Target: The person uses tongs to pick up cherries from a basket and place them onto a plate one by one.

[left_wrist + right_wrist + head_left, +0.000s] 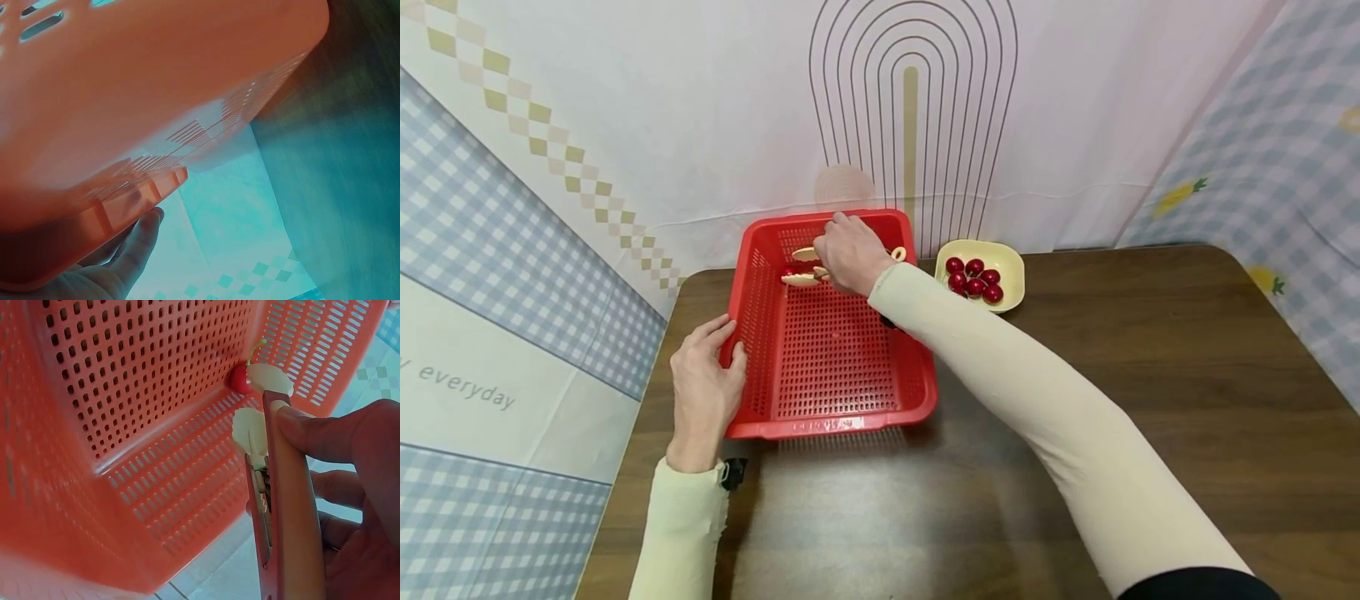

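Observation:
My left hand (703, 383) holds the left rim of a red perforated plastic basket (838, 427). In the left wrist view, a finger (142, 244) shows at the outside of that rim. Over the far part of the basket, my right hand (852, 252) grips a pair of tongs (294, 512) with cream-coloured tips. The tips stand apart inside the basket and point to its far left corner. A red cherry (240, 379) with a green stem lies in that corner, close to the tips and partly covered by one of them.
Right of the basket stands a pale yellow dish (1013, 287) with several dark red cherries (975, 287). Both sit near the back edge of a brown wooden table (1120, 333). A patterned cloth (715, 108) hangs behind, with checked cloth at the sides.

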{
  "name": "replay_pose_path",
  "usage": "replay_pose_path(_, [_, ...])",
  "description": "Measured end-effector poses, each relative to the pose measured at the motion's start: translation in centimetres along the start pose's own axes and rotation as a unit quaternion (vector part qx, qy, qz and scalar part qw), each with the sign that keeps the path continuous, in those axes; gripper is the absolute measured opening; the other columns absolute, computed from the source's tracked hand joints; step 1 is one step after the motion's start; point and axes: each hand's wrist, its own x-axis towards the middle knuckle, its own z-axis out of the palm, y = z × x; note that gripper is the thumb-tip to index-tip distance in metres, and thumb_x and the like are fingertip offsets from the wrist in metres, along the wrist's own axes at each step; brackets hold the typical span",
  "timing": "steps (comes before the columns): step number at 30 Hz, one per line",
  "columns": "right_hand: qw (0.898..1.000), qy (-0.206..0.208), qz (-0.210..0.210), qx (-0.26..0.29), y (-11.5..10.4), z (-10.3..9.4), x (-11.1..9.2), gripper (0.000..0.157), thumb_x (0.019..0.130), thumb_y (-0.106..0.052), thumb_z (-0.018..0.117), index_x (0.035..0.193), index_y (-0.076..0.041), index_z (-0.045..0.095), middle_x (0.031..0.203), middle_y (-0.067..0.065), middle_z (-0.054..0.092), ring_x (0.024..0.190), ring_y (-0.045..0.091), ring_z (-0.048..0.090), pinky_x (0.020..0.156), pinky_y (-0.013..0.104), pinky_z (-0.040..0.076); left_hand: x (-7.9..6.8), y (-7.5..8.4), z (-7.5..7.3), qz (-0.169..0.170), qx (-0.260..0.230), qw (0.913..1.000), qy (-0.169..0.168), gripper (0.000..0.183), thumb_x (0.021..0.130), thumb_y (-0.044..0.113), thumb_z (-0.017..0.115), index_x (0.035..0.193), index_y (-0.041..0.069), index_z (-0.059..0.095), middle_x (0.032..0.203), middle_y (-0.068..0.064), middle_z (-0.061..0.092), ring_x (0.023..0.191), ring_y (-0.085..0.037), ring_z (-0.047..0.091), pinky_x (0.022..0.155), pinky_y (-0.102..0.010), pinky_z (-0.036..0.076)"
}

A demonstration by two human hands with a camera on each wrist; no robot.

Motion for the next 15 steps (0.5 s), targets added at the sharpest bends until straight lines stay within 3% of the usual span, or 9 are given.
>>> replay_pose_path(6, [1.0,-0.015,0.0,-0.003,-0.38,0.09,0.4,0.013,0.092,-0.012,0.062,0.101,-0.013,0.071,0.108,0.006,0.07,0.111,0.025,0.057,0.099,0.035,0.047,-0.03,-0.12,0.02,0.0,0.0,1.0,0.001,0.032,0.09,0.0,0.068,0.121,-0.01,0.071,0.131,-0.022,0.068,0.122,-0.042,0.064,0.099,-0.057,0.054])
replay_pose_path(15, [1.0,-0.012,0.004,-0.003,-0.64,0.4,0.69,0.011,0.093,-0.013,0.062,0.098,-0.013,0.072,0.107,0.005,0.071,0.109,0.025,0.059,0.099,0.036,0.049,0.04,-0.12,0.09,0.0,-0.002,1.0,-0.001,0.032,0.091,0.0,0.067,0.121,-0.009,0.071,0.132,-0.022,0.068,0.122,-0.042,0.064,0.099,-0.057,0.054])
